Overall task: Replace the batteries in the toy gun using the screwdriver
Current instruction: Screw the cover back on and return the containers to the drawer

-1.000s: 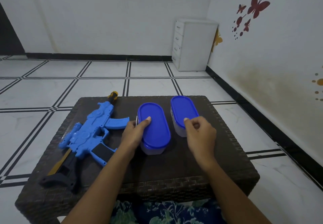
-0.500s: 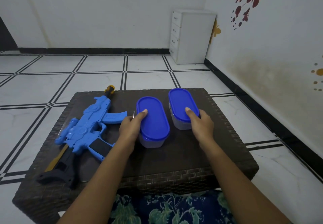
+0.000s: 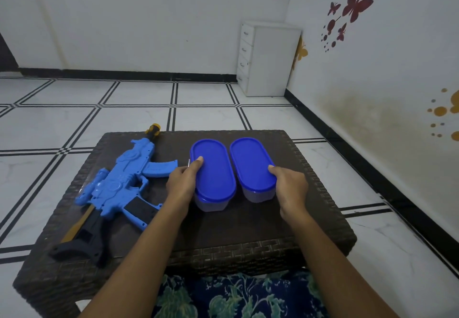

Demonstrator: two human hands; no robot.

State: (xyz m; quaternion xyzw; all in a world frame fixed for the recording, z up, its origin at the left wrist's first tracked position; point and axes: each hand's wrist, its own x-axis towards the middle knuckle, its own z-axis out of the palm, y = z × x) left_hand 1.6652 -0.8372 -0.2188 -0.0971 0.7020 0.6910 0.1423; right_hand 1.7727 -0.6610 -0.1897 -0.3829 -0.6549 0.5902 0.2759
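Toy gun (image 3: 119, 188), left of frame: light rigid plastic, best gripped at body; left hand (image 3: 182, 181) and right hand (image 3: 289, 185) each clasp a lidded box.

Blue toy gun (image 3: 124, 186) — flat on its side, left of the left hand (image 3: 182, 183).
Black stock nearest the person, orange-tipped muzzle pointing away.

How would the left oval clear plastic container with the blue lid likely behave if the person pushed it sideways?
The left oval clear plastic container with the blue lid would probably slide rather than roll, since it sits on a flat base. It looks rigid, likely light. The woven brown table may add drag, so a push high on it could tip it slightly.
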